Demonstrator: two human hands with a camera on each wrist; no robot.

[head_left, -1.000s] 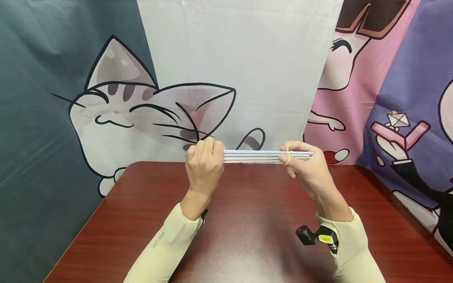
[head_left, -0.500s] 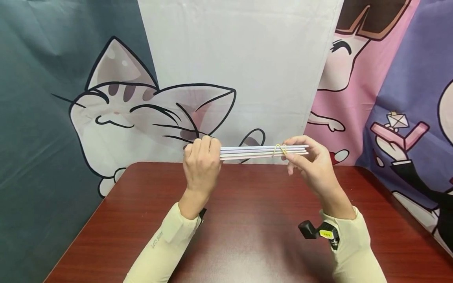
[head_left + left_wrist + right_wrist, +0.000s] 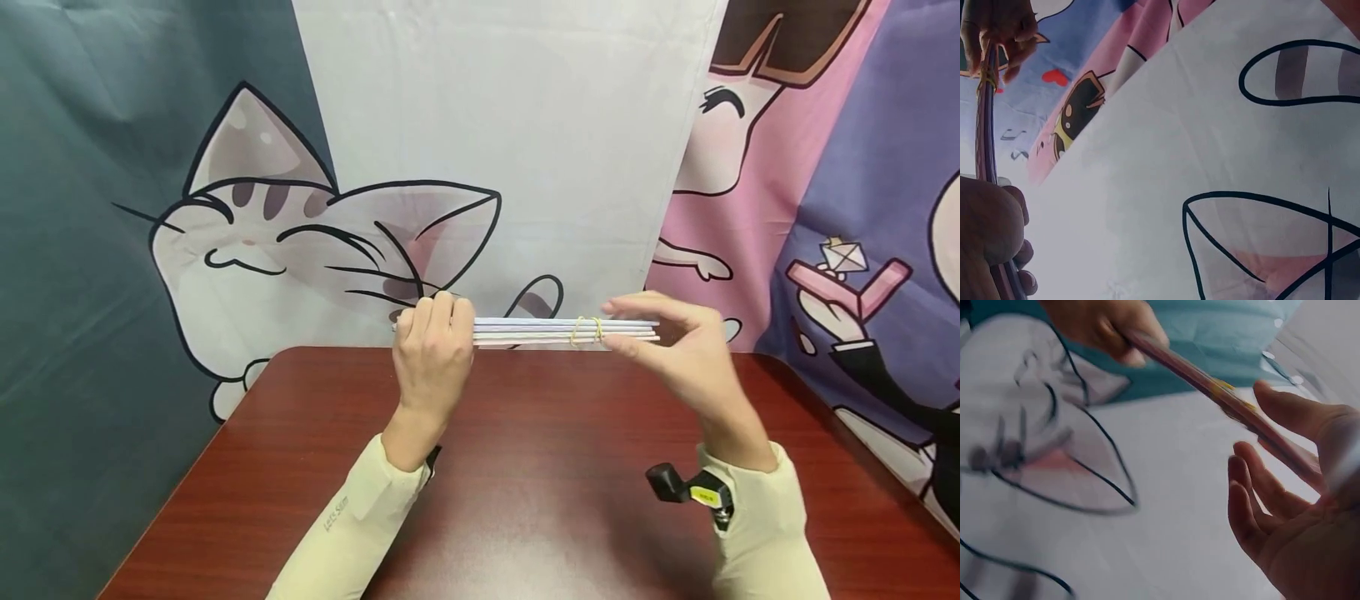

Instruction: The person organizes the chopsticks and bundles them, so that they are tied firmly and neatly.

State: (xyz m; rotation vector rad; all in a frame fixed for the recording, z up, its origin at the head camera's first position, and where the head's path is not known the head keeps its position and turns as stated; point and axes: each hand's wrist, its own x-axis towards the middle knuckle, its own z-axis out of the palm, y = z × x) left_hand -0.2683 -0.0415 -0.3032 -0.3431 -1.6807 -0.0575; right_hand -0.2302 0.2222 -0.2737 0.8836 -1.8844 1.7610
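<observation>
my left hand has its grip curled tight round the left end of the straws, holding the bundle level in the air above the far edge of the bench. in the left wrist view the straws run up from my fist toward the other hand.

further right, a yellow band sits wound round the bundle, near its right end, and looks doubled over. the right wrist view shows it as a yellow blur on the straws.

right of that, my right hand is open, fingers straight and spread; it holds nothing. the right end of the straws lies across or just by the thumb and fingertips; i cannot tell whether they touch. the palm faces the bundle.

i judge the binding step to be about done: band on, straws gathered. the next move, as i see it, calls for checking that the band bites firmly and the ends sit flush, then bringing the bundle down to the bench without letting the left grip slacken first.
</observation>
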